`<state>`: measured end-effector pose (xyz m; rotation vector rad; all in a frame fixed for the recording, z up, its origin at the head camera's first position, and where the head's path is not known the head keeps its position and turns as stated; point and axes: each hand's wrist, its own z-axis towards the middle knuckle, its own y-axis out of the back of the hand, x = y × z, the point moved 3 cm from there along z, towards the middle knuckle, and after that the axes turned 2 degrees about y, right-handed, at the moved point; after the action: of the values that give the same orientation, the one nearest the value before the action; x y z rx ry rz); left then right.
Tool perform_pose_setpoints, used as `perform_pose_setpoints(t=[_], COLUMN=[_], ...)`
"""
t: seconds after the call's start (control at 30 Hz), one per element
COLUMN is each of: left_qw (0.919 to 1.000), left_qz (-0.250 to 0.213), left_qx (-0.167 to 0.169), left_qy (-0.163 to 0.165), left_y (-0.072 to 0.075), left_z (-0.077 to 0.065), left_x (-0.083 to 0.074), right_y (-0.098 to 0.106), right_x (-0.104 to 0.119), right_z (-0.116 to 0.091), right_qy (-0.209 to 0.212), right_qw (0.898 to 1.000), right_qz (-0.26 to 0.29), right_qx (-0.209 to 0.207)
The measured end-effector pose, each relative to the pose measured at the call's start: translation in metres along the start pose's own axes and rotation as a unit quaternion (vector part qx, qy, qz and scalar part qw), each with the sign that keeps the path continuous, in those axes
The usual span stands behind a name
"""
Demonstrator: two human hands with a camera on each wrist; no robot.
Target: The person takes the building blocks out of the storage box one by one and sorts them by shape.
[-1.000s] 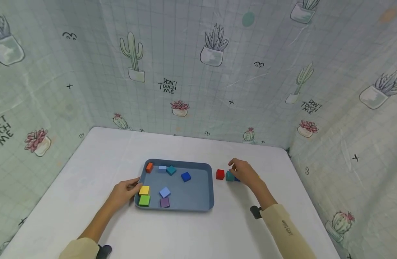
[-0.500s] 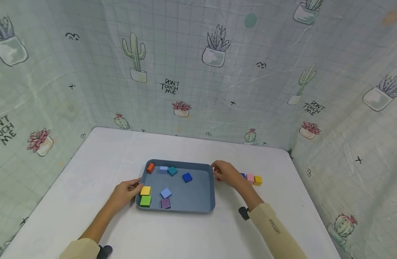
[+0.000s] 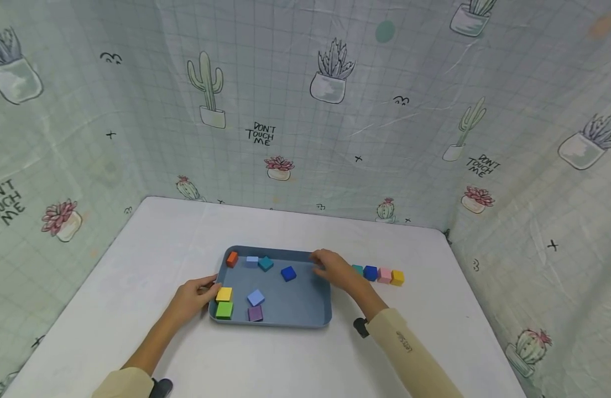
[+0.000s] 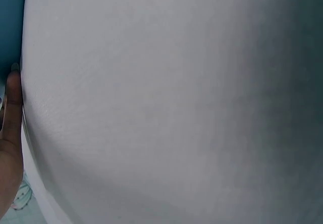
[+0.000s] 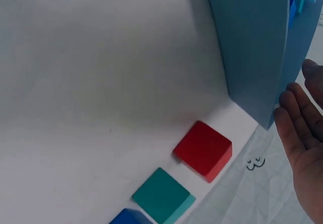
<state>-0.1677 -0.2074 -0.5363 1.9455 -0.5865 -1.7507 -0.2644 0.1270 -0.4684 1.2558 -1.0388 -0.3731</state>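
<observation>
A blue-grey tray (image 3: 300, 307) lies on the white table. My left hand (image 3: 193, 296) holds its left edge, thumb at the rim beside a yellow block (image 3: 224, 294); in the left wrist view a finger (image 4: 13, 98) lies along the tray's outer wall. My right hand (image 3: 337, 271) is over the tray's back right corner. Its fingers are fairly straight and nothing shows between them and the thumb in the right wrist view. A red block (image 5: 204, 151) stands just outside that corner, hidden behind the hand in the head view.
Inside the tray lie a green block (image 3: 224, 310), a purple block (image 3: 255, 313), a blue block (image 3: 288, 273), a teal block (image 3: 266, 263), an orange-red block (image 3: 232, 259) and light blue ones (image 3: 256, 298). Right of it stand teal, blue (image 3: 370, 273), pink (image 3: 384, 275) and yellow (image 3: 397, 277) blocks in a row.
My right hand has moved left from above the block row to the tray's back right corner, uncovering the blue, pink and yellow blocks. The left hand has stayed at the tray's left edge.
</observation>
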Motion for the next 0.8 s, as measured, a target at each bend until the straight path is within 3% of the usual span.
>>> perform_pose_setpoints(t=[0.23,0.53,0.8], left_qw=[1.0,1.0,1.0], left_qz=[0.002,-0.004,-0.001], left_qx=[-0.003,-0.003,-0.004], left_qy=[-0.002,-0.007,-0.006], left_y=[0.001,0.001,0.001], left_z=[-0.002,-0.001,-0.001], left_x=[-0.001,-0.001,-0.001], right_y=[-0.012,-0.027,-0.035], right_x=[0.009,0.021,0.024], right_z=[0.009,0.019,0.023], right_qy=[-0.001,-0.007,0.001], right_qw=[1.0,0.996,0.993], right_qz=[-0.003,-0.055,-0.086], right_qx=[0.021,0.072,0.076])
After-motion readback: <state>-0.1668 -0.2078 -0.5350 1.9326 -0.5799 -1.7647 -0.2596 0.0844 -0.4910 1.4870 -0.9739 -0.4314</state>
